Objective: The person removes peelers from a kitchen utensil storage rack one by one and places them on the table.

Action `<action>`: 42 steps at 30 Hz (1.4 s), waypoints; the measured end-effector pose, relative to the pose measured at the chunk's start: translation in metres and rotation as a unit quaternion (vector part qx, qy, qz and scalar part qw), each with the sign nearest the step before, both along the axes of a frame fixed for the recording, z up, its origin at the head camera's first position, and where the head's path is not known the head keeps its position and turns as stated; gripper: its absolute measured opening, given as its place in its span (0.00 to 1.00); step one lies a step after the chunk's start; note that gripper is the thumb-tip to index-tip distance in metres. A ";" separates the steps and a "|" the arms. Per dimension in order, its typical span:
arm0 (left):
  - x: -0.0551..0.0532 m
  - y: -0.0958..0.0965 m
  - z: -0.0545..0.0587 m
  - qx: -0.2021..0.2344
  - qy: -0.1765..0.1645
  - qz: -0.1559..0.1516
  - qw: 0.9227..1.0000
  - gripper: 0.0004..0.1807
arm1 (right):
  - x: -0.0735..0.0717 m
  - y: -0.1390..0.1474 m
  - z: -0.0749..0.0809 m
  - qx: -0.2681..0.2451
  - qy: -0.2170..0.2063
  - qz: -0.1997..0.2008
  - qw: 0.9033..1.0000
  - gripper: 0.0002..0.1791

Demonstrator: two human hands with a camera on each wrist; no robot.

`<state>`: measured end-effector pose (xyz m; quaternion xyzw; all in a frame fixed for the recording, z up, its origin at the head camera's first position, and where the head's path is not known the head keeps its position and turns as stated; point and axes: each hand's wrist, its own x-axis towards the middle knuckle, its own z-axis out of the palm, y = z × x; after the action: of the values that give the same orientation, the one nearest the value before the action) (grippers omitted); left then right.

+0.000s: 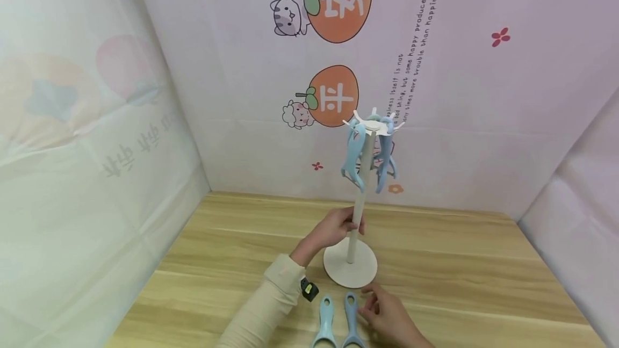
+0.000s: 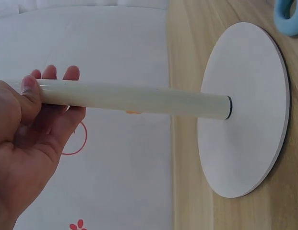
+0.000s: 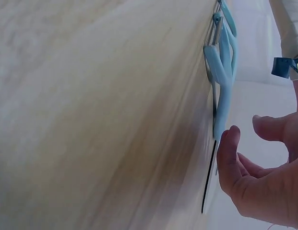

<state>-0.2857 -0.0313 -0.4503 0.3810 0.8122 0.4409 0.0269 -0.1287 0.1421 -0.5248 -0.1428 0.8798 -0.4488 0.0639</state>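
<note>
My left hand grips the white pole of an upright hook stand, its thumb and fingers around it in the left wrist view. The round white base sits flat on the table. From the hooks at the top hang several blue Y-shaped peelers, a light blue peeler and a darker blue peeler among them. Before the base lie a light blue peeler and a grey-blue peeler, side by side. My right hand is just right of the grey-blue one, fingers bent and thumb apart, holding nothing.
The wood-grain table carries all of this. Behind it hangs a printed cloth backdrop, with more cloth along the left side. A small black device is strapped at the left sleeve's cuff.
</note>
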 end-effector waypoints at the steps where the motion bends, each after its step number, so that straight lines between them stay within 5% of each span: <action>1: 0.001 0.000 0.000 -0.001 0.006 0.008 1.000 0.06 | 0.000 0.000 0.000 -0.001 -0.001 0.000 1.000 0.21; 28: 0.003 0.005 -0.006 0.068 0.003 0.123 0.990 0.05 | -0.010 0.005 0.023 0.001 0.039 -0.031 0.999 0.18; 37: 0.003 0.007 -0.010 0.105 0.006 0.155 0.982 0.06 | -0.027 0.007 0.067 -0.054 0.071 -0.071 0.993 0.18; 42: 0.000 0.006 -0.006 0.093 -0.004 0.142 0.986 0.03 | -0.035 0.008 0.104 -0.061 0.143 -0.107 0.982 0.16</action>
<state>-0.2854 -0.0249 -0.4567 0.2612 0.8131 0.5157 -0.0680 -0.1633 0.1498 -0.4204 -0.1141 0.8609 -0.4809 -0.1204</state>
